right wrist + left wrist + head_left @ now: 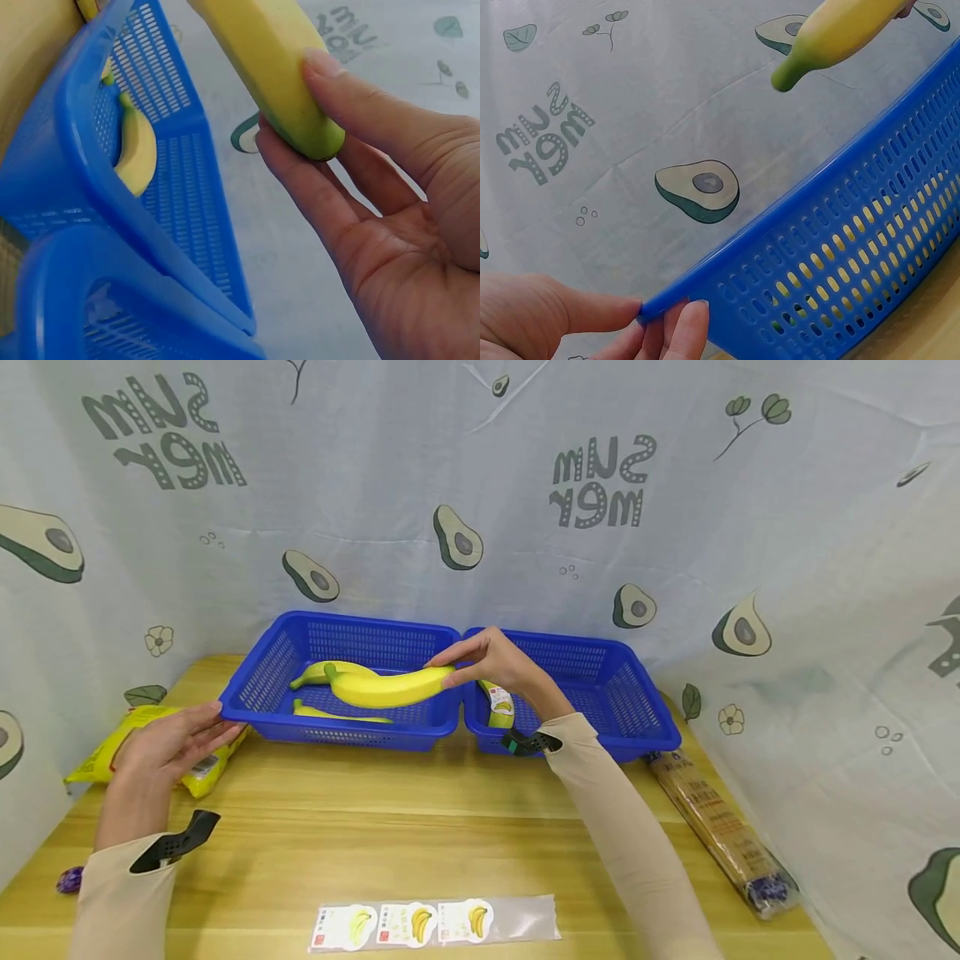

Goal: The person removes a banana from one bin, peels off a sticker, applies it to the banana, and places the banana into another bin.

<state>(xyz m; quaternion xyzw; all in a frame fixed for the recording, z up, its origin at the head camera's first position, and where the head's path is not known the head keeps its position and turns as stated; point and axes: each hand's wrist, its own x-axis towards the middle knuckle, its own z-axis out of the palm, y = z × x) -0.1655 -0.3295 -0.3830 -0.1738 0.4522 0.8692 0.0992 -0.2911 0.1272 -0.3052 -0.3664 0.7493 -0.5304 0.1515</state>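
Note:
A yellow banana (390,687) with green ends is pinched at one end between the thumb and fingers of my right hand (501,662). It hangs over the left blue basket (360,735), its stem pointing left. Two more bananas lie inside that basket, one toward the back (315,673) and one by the front wall (341,716). My left hand (607,326) grips the basket's rim at its left front corner, thumb on top and fingers beneath. In the right blue basket (633,706), a banana with a white sticker (501,703) lies at the left end.
A clear strip with several banana stickers (401,927) lies at the table's front. The yellow package (206,772) sits by my left hand, and a small purple item (70,880) is at the left edge. On the right lies a long brown package (720,827). Printed curtain hangs behind.

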